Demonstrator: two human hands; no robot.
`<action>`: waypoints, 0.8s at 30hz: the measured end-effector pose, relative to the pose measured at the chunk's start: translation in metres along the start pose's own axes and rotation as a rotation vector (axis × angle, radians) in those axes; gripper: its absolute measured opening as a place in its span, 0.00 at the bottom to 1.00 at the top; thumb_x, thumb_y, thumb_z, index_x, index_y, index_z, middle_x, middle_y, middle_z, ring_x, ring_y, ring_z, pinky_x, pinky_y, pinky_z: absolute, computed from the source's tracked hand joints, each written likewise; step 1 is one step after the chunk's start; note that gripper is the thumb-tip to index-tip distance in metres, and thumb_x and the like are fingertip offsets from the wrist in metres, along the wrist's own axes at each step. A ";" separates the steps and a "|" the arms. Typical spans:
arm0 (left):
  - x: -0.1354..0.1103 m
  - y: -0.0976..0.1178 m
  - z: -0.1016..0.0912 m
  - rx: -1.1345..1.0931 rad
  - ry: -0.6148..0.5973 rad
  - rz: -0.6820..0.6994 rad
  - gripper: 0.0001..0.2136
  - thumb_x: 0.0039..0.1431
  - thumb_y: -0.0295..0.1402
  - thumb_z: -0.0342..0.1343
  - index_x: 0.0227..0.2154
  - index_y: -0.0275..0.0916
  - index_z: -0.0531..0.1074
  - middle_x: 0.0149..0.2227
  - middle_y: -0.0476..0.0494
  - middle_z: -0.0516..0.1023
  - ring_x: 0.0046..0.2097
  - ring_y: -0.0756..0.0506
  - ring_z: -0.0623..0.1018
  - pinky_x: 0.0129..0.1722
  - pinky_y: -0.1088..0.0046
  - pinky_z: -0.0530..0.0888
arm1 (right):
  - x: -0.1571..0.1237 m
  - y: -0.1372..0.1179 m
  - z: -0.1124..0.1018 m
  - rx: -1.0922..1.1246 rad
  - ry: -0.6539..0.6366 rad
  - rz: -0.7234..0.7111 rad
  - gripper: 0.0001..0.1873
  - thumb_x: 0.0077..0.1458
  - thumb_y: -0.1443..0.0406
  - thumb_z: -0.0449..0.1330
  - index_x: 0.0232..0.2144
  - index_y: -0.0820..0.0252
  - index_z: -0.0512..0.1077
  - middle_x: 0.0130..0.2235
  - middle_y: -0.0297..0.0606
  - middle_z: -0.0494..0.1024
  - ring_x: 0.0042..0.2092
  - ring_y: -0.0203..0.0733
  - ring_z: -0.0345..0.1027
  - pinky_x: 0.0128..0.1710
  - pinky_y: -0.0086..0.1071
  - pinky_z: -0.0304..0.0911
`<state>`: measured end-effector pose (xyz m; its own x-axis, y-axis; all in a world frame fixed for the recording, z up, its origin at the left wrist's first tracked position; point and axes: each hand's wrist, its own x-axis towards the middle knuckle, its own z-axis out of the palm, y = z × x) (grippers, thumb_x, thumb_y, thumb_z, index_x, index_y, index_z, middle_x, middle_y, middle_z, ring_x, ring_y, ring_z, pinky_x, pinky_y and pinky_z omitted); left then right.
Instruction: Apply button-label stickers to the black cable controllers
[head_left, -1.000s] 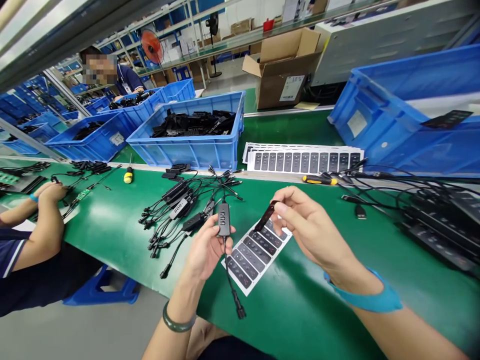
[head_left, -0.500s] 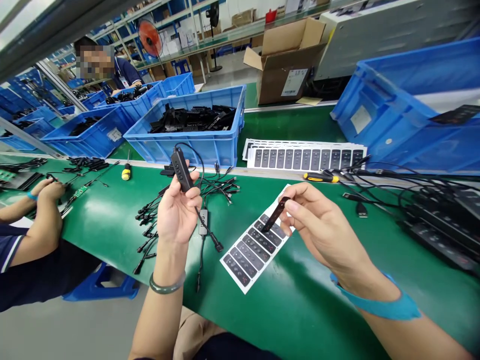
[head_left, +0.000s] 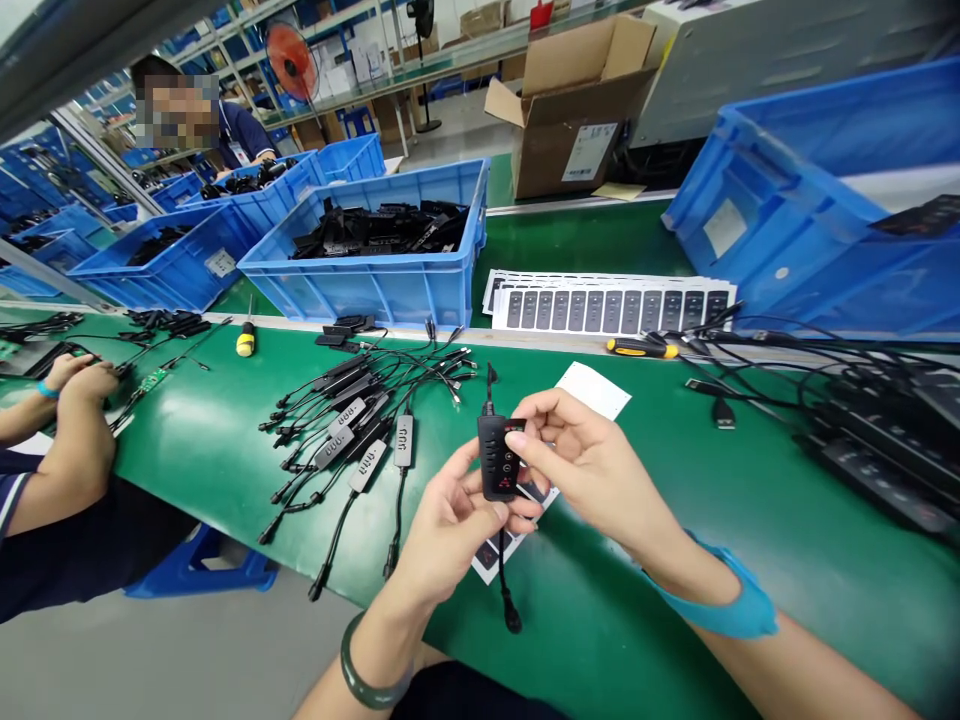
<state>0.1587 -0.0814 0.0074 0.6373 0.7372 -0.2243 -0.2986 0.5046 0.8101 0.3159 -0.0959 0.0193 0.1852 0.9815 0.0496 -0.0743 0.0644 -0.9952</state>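
Over the green table, my left hand (head_left: 454,515) is closed around a small black inline controller (head_left: 490,450) with a cable at each end. My right hand (head_left: 581,455) pinches a black label sticker (head_left: 508,470) with red and white marks. The sticker lies over or right against the controller's right side; whether it adheres I cannot tell. Beneath both hands is a white sheet of labels (head_left: 592,390), partly hidden by them. Left of my hands lies a bunch of similar controllers (head_left: 367,465) with their cables.
A blue bin (head_left: 367,285) of black parts stands behind. Stacked label sheets (head_left: 615,308) and a yellow-black screwdriver (head_left: 641,348) lie at the back edge. Black cabled devices (head_left: 885,460) are piled at right, below another blue bin (head_left: 795,230). A co-worker's hands (head_left: 82,385) work at left.
My left hand has moved right and down with the controller, now turned upright above the label sheet. My right hand has brought the sticker left to the controller.
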 end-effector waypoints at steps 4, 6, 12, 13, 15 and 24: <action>-0.003 -0.001 0.000 0.001 -0.028 0.012 0.26 0.56 0.25 0.64 0.57 0.40 0.67 0.41 0.41 0.81 0.40 0.46 0.83 0.39 0.74 0.79 | -0.003 0.000 0.001 -0.029 0.003 0.007 0.08 0.55 0.61 0.63 0.35 0.58 0.70 0.26 0.28 0.66 0.21 0.30 0.60 0.18 0.23 0.60; -0.004 -0.001 0.000 0.007 -0.030 0.005 0.26 0.56 0.25 0.63 0.57 0.40 0.67 0.40 0.41 0.81 0.40 0.45 0.83 0.40 0.74 0.79 | -0.004 -0.001 0.001 -0.031 -0.004 0.017 0.09 0.55 0.60 0.63 0.35 0.58 0.70 0.25 0.28 0.66 0.21 0.29 0.60 0.17 0.23 0.59; -0.004 -0.001 0.002 0.013 -0.026 -0.005 0.29 0.55 0.27 0.65 0.60 0.38 0.64 0.40 0.39 0.82 0.42 0.42 0.83 0.40 0.72 0.79 | -0.004 -0.004 0.001 -0.023 -0.016 0.045 0.11 0.54 0.59 0.64 0.35 0.58 0.70 0.24 0.27 0.66 0.18 0.28 0.60 0.16 0.24 0.59; -0.004 -0.001 0.002 0.015 -0.023 -0.005 0.29 0.55 0.27 0.65 0.60 0.38 0.64 0.41 0.38 0.82 0.42 0.42 0.83 0.40 0.72 0.79 | -0.004 -0.004 0.001 -0.020 -0.014 0.048 0.11 0.54 0.59 0.64 0.35 0.58 0.70 0.24 0.27 0.67 0.18 0.28 0.60 0.15 0.24 0.58; -0.005 -0.001 0.003 0.021 -0.019 -0.005 0.30 0.55 0.28 0.65 0.60 0.38 0.64 0.41 0.38 0.81 0.42 0.42 0.83 0.40 0.72 0.79 | -0.003 -0.003 0.001 -0.017 -0.012 0.051 0.11 0.53 0.58 0.64 0.35 0.59 0.70 0.25 0.27 0.67 0.18 0.28 0.60 0.15 0.24 0.58; -0.004 -0.001 0.003 0.028 0.002 -0.019 0.29 0.55 0.28 0.65 0.59 0.39 0.65 0.40 0.39 0.81 0.43 0.41 0.83 0.40 0.71 0.78 | -0.003 -0.005 0.002 -0.037 -0.003 0.050 0.13 0.53 0.57 0.65 0.35 0.58 0.70 0.25 0.28 0.67 0.18 0.28 0.60 0.15 0.24 0.58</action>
<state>0.1586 -0.0867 0.0092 0.6417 0.7282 -0.2408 -0.2660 0.5058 0.8206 0.3142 -0.0993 0.0242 0.1792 0.9838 0.0002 -0.0473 0.0088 -0.9988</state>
